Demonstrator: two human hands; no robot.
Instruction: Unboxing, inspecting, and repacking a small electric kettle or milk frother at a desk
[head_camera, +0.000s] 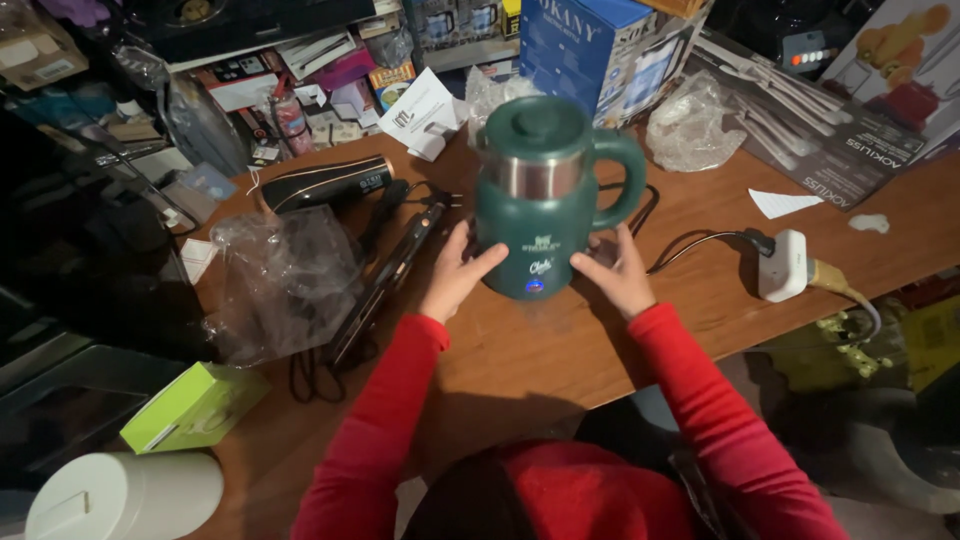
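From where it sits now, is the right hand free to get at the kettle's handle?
Probably yes. The right hand rests at the base of the green kettle, just below the handle on the same side. Nothing lies between them; the black cord runs lower, along the table.

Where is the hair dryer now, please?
In the head view, the black hair dryer lies on the table, left of the green kettle, behind the hair straightener.

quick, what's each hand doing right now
Left hand: open, fingers against the green kettle at its lower left side.
Right hand: open, fingertips touching the kettle's lower right side; not gripping.
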